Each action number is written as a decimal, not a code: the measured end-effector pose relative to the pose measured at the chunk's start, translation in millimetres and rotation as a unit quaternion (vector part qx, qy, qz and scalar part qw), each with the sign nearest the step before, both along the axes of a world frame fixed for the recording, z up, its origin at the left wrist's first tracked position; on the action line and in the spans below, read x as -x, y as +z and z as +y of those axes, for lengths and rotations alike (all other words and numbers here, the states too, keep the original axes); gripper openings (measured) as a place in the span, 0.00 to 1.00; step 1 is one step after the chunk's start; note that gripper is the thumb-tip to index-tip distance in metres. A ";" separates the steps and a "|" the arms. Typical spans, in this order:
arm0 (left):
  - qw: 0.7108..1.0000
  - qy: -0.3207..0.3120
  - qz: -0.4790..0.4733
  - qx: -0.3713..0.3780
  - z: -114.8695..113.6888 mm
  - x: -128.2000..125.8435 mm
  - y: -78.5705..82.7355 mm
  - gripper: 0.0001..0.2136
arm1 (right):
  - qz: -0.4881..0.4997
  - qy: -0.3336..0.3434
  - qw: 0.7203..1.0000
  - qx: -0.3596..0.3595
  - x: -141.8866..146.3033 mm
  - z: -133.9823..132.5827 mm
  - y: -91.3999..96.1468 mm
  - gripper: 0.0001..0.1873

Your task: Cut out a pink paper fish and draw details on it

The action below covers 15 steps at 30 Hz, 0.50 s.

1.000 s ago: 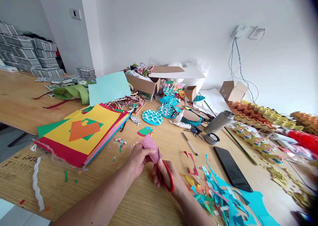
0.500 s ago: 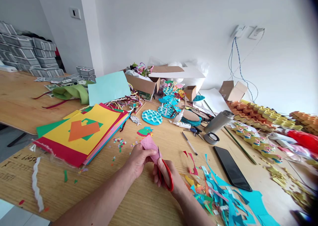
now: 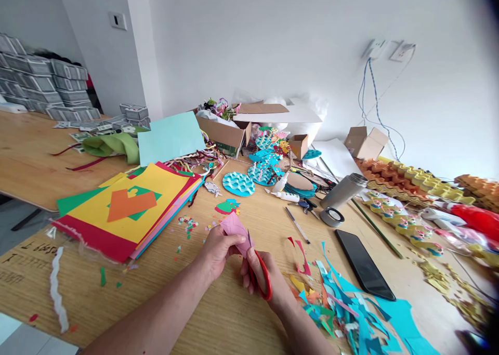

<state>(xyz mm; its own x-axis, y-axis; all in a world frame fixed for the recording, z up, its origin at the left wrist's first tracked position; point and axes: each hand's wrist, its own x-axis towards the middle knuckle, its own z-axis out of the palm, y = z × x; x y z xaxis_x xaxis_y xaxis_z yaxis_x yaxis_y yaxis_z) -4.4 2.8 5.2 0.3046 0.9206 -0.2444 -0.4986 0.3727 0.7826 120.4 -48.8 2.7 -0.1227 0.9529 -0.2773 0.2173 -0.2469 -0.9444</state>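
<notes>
Paper: pink | Scissors handles: red | Disc: blue, pale wavy pattern | Bench: brown, wood-grained | Phone: black | Flask: silver

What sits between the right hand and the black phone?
In the head view, red paper scraps and turquoise paper scraps lie between the right hand and the black phone.

black phone near silvery flask, perhaps a red bag far right
</notes>
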 end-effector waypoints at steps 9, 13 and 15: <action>1.000 0.001 -0.004 0.000 -0.4 0.0 1.7 0.09 | -0.004 -0.003 1.000 0.001 -0.2 2.7 -7.1 0.38; 1.000 0.003 -0.010 0.006 -0.9 0.1 1.3 0.09 | -0.003 0.000 1.000 -0.008 -0.7 2.3 -7.4 0.37; 1.000 0.003 -0.010 0.010 -0.5 0.0 0.7 0.09 | -0.003 0.002 1.000 -0.009 -1.0 2.1 -7.4 0.37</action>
